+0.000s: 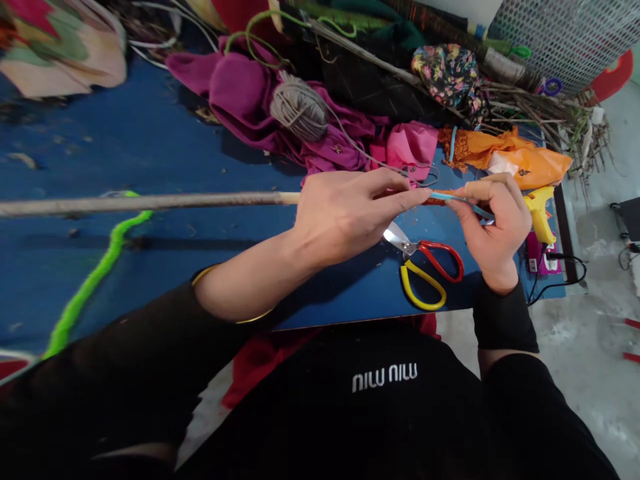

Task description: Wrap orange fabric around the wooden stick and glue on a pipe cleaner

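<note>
A long thin stick (200,202) lies level across the view, its right part passing under my left hand (350,210). My left hand is closed round the stick's end, thumb and fingers pressed near a light blue strip (443,196). Orange material shows beside the strip, between my hands. The fingers of my right hand (493,223) are pinched on the blue strip, whose tail comes out below them. Scissors (409,248) with one red and one yellow handle lie on the table just below my hands, blades partly hidden by my left hand.
On the blue table (150,147), grey yarn (299,107) rests on purple cloth (240,87). Orange cloth (530,160), a yellow glue gun (541,213) and a purple power strip (543,257) are at right. Fuzzy green strand (100,267) lies left; twigs (530,110) stick out behind.
</note>
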`<state>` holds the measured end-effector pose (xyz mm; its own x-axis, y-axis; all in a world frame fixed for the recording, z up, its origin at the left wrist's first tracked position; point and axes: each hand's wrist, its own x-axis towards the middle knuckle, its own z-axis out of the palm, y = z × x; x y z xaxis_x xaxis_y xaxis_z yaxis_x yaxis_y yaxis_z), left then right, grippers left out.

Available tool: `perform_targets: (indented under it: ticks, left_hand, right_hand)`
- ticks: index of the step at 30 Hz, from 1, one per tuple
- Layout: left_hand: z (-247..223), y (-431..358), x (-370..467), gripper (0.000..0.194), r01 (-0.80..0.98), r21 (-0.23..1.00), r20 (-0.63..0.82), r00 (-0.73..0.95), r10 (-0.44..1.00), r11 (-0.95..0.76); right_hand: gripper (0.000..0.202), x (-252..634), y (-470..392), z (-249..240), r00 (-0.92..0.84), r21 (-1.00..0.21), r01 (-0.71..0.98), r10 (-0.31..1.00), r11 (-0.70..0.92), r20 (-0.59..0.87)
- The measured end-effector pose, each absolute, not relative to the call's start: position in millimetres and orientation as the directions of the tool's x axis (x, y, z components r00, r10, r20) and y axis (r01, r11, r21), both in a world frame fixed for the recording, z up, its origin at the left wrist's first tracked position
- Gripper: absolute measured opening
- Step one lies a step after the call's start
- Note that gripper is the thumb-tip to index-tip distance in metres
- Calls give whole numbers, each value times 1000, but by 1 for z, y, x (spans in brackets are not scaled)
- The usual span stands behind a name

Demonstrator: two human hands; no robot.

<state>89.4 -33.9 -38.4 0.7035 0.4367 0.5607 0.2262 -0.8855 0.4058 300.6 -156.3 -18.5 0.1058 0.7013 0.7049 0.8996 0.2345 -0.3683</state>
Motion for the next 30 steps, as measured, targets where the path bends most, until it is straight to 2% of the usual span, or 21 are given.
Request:
perform_targets:
  ticks: [4,9,12,15,20,26,30]
  left_hand:
    - [-37,-35,89,34,225,431,558,695,454,-874]
    - [-36,-35,87,33,213,392,580,698,420,-895]
    - [-36,-35,88,32,222,359,614,675,409,-906]
    - [-37,-36,89,31,218,386,610,669,425,-896]
    - [-35,-38,89,32,230,443,533,709,462,-866]
    - [-34,-38,88,33,249,397,536,719,443,-884]
    - [-34,-37,87,33,260,405,516,726,454,-876]
  right_hand:
    - [26,301,-158,-23,219,-506,835,713,216,666]
    - [24,301,-159,-24,313,-625,764,756,159,575]
    - [20,301,-156,-23,308,-648,724,729,237,611]
    - [18,301,-154,-20,311,-654,710,716,263,625]
    - [12,301,-155,-22,369,-716,686,788,126,492]
    - [19,304,-153,-29,389,-787,608,823,109,415]
    - [29,305,-153,-23,374,-884,446,869,137,323]
